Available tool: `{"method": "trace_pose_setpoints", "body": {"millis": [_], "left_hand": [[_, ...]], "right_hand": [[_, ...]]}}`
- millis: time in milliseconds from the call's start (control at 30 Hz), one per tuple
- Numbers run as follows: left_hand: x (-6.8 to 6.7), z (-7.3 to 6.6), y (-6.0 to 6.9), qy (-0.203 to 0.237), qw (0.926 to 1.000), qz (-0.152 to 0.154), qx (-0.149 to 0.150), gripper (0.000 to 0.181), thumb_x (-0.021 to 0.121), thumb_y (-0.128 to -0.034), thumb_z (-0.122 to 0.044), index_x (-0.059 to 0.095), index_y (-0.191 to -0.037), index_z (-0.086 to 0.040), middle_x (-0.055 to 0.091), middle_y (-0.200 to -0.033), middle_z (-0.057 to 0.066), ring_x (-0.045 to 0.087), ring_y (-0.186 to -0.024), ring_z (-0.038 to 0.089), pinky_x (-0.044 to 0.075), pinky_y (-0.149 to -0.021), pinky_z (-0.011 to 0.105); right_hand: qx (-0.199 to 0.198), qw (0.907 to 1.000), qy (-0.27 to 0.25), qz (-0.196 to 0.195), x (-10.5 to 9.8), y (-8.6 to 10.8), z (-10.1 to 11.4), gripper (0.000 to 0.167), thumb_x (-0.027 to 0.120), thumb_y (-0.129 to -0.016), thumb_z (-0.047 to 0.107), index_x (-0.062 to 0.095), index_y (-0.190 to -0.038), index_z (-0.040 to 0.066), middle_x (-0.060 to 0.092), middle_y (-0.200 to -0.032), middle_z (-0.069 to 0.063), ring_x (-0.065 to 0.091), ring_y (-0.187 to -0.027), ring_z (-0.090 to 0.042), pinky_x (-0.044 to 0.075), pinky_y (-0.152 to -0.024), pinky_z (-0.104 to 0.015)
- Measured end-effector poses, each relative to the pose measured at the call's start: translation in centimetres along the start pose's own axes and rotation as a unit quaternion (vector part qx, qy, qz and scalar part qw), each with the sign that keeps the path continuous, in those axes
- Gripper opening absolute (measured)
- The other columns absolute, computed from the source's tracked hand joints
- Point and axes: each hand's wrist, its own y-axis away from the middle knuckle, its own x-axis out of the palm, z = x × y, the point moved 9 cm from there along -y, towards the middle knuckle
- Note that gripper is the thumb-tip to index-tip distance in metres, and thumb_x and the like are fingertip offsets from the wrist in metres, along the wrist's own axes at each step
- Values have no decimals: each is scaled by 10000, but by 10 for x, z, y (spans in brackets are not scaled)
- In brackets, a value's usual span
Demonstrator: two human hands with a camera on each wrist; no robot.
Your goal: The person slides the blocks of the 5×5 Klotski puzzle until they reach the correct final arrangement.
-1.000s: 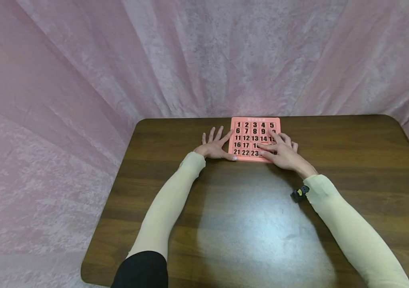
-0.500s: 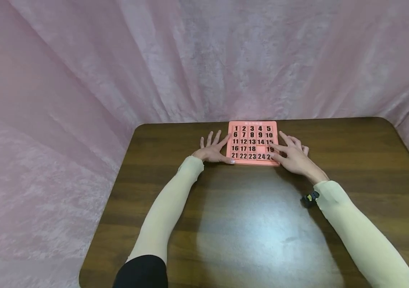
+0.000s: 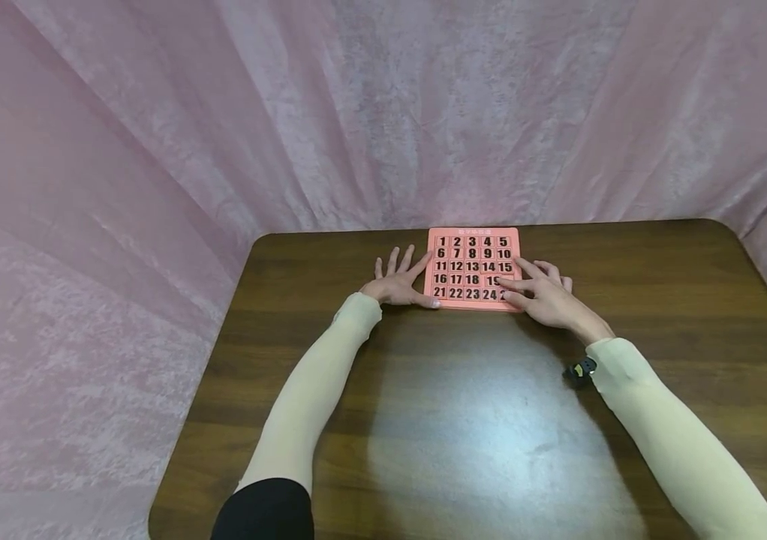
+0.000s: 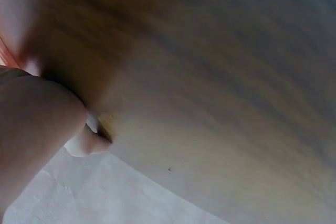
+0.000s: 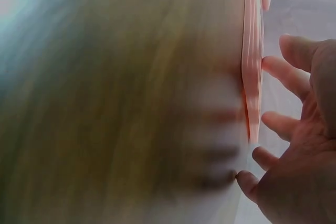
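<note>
A pink number sliding puzzle (image 3: 472, 270) lies flat at the far side of the table, its black numbers in rows. My left hand (image 3: 397, 286) steadies its left side with spread fingers, the thumb at the near left corner and the index finger at the left edge. From the right, a fingertip of my right hand (image 3: 548, 296) touches the 19 tile (image 3: 492, 281), which sits between the fourth and fifth columns. The thumb covers part of the near right tile. Seen edge-on in the right wrist view, the puzzle (image 5: 252, 51) stands beside my right hand's extended fingers.
The brown wooden table (image 3: 491, 420) has rounded corners, and its far edge runs just behind the puzzle. A pink velvet curtain (image 3: 410, 112) hangs behind and to the left. A dark device (image 3: 580, 371) is strapped at my right wrist.
The 18 tile has slid left into the third column, then the 19 tile left from the fifth column toward the fourth. My right hand moved rightward, then slightly left. My left hand stays at the puzzle's side.
</note>
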Motion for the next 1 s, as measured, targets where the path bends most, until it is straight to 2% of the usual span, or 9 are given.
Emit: {"method": "trace_pose_setpoints", "body": {"millis": [267,467,667,1000], "left_hand": [[0,-5,-2,129,9999,-47,7,1218,723,-895,-771,-192,-1669,-555,-404,-1763,-124,-440,-1630,226,-301,-1289,609],[5,-3,-4,151,9999,29,-41,1232,727,-885,-784,-200,-1664,-559,-416,-1755,-133,-453,-1622,222,-306,-1287,608],[-3,0,-4,-3,9999,-127,20,1216,711,-895,-785,-199,-1667,-553,-404,-1763,-116,-437,-1631,234,-281,-1296,626],[-3,2,0,60,9999,-70,44,1215,698,-896,-785,-223,-1655,-558,-424,-1751,-118,-455,-1619,229,-297,-1288,616]], "right_hand": [[-185,9998,-28,-46,5,-7,10,505,588,-1127,366,584,-1584,151,121,-1850,-155,38,-1647,-558,113,-1141,-755],[-170,9990,350,-209,1,13,8,482,587,-1128,366,608,-1569,170,142,-1845,-171,73,-1645,-565,162,-1121,-760],[-209,9977,513,-385,-5,35,5,462,606,-1119,372,658,-1523,154,206,-1820,-208,126,-1622,-577,188,-1094,-762],[-269,9977,478,-403,-2,41,7,422,617,-1114,337,684,-1496,170,235,-1803,-235,154,-1615,-572,205,-1116,-770]]}}
